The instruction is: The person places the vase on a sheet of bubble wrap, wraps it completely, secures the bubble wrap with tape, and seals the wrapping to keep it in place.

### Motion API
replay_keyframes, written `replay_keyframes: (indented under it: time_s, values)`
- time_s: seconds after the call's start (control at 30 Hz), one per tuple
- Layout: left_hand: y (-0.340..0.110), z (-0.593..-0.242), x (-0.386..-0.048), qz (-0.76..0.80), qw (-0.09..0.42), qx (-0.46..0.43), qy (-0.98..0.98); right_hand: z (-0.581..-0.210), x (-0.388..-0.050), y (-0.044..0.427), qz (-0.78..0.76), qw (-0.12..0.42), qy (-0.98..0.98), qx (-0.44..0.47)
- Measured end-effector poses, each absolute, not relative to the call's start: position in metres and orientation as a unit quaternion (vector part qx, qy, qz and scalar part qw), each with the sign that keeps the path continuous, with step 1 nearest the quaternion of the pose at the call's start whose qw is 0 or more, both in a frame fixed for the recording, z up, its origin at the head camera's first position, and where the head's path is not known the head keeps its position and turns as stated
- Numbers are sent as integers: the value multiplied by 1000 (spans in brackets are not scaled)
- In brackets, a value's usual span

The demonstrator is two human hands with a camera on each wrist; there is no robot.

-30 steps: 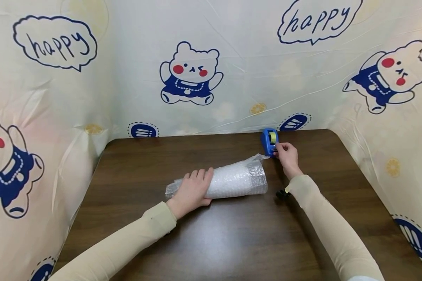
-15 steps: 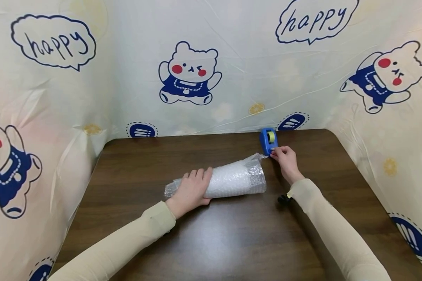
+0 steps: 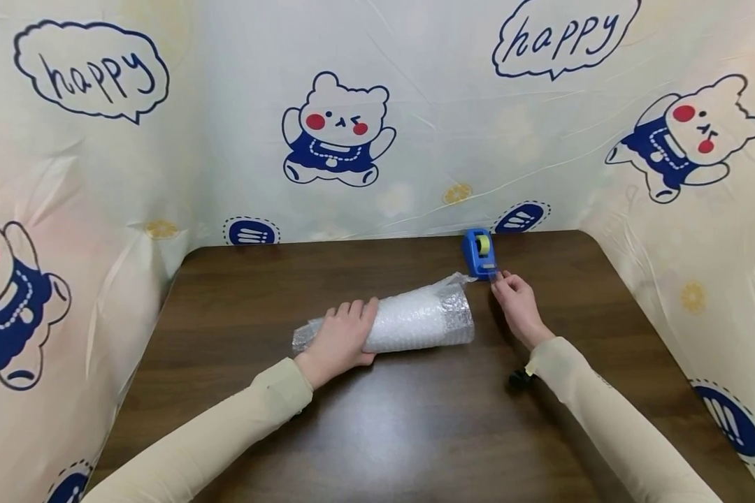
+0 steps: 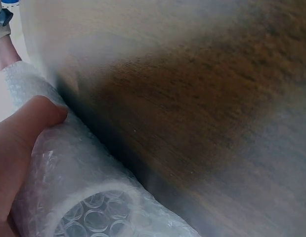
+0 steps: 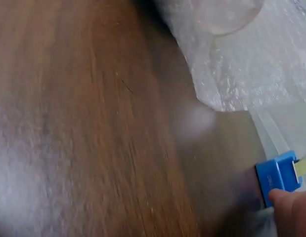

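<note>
A bubble-wrapped roll lies slantwise on the table, with a loose corner of wrap sticking up at its far right end. My left hand grips it near its left end; in the left wrist view the thumb presses along the wrap, and a round end full of bubbles faces the camera. A blue tape dispenser with a yellowish core stands just beyond the roll's right end. At its front my right hand pinches what looks like the end of clear tape. That strip is hard to make out.
The brown wooden table ends at a printed cloth backdrop behind and on both sides. The dispenser stands close to the back edge. A small black object is at the right wrist.
My right hand has drawn back from the dispenser's top to just off its front, toward the person. The left hand and the roll have stayed in place.
</note>
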State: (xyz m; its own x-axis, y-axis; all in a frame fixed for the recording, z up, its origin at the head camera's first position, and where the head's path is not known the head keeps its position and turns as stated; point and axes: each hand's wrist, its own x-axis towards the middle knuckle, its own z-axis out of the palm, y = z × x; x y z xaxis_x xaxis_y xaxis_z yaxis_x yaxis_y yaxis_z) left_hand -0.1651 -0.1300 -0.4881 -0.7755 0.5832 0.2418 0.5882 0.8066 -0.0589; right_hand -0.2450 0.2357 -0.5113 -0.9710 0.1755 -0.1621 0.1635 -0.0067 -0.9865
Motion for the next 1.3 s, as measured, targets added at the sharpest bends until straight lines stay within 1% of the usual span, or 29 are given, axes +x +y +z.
replay_keyframes:
  time_s: [0.13,0.23,0.3,0.4,0.5,0.63,0.73,0.9,0.97,1.03,1.07,1.2,1.27,1.3]
  values:
    - [-130,-489,-166,-16,124,-310,-942,-513,-239,240,649,1,-754,-96]
    - [-130,-490,-166,-16,124,-310,-942,-514,-235,244,599,19,-799,-51]
    - [-130,-490,-166,-15,125,-309,-943,-515,-233,246,563,48,-825,-10]
    - [-131,-490,-165,-16,127,-308,-943,-517,-233,247,526,110,-842,37]
    - [-131,-490,-165,-21,124,-308,-943,-520,-234,248,529,155,-831,71]
    - [-130,-491,-165,-28,120,-310,-943,-521,-233,251,526,175,-829,74]
    - [-130,-491,-165,-31,122,-310,-942,-521,-231,254,491,184,-849,61]
    - [-130,-490,-166,-29,125,-309,-942,-521,-230,254,439,202,-873,65]
    - [-130,-488,-166,-28,124,-307,-943,-518,-234,254,431,195,-879,53]
    - [-130,-487,-166,-29,121,-305,-944,-513,-240,254,428,167,-888,22]
    - [-130,-487,-166,-30,119,-305,-945,-510,-244,254,427,143,-893,5]
    - [-130,-486,-166,-29,111,-302,-946,-497,-263,255,469,12,-881,-58]
    - [-129,-487,-166,-28,111,-302,-946,-491,-271,256,491,-35,-866,-87]
    - [-129,-487,-165,-26,111,-302,-946,-489,-274,256,502,-47,-858,-99]
